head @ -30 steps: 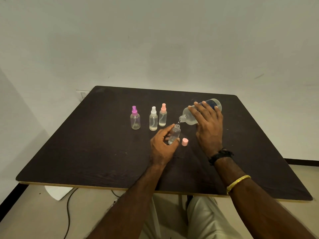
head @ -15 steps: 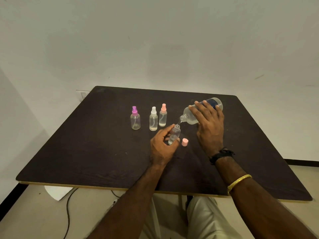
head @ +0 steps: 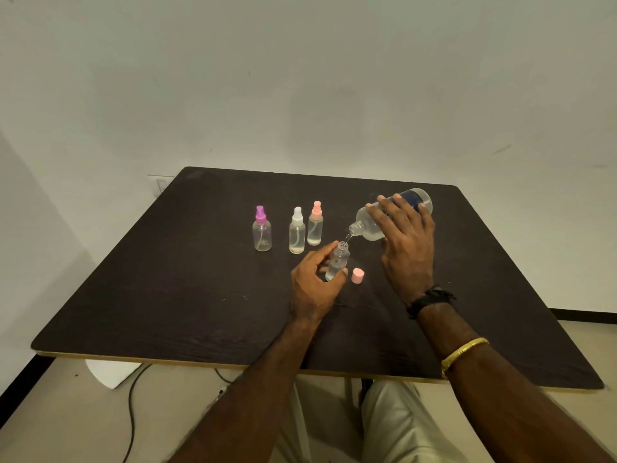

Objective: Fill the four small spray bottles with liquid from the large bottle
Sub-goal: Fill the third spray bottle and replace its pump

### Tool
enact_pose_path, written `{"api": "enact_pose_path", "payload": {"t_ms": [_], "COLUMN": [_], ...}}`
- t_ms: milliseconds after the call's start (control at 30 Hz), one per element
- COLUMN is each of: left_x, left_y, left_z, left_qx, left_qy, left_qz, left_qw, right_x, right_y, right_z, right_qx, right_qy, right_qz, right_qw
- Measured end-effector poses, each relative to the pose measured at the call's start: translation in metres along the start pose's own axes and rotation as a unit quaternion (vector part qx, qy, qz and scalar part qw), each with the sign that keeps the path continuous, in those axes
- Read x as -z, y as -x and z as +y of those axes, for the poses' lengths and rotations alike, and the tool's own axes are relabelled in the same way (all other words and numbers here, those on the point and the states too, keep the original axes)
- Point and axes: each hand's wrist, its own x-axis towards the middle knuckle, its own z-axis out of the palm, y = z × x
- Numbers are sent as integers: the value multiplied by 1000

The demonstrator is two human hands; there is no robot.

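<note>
while right hand (head: 407, 252) grips tilted large bottle (head: 364, 226), left hand (head: 314, 289) holds small bottle (head: 339, 259) — pink cap (head: 357, 275) beside, three sprayers (head: 296, 235) beyond

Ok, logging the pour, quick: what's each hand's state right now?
Left hand: grips the uncapped small bottle.
Right hand: grips the large bottle, tilted toward the small one's mouth.
</note>
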Motion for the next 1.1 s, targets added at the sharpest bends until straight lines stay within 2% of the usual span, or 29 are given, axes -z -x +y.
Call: {"api": "enact_pose_path", "payload": {"t_ms": [1100], "left_x": [0], "left_y": [0], "left_z": [1], "left_qx": [1], "left_qy": [3], "left_qz": [-4], "left_qw": [1000], "right_x": [-2], "right_y": [8], "right_z": [-5], "right_qx": [4], "right_qy": [-19], "right_qz": [-29], "right_qw": [999]}}
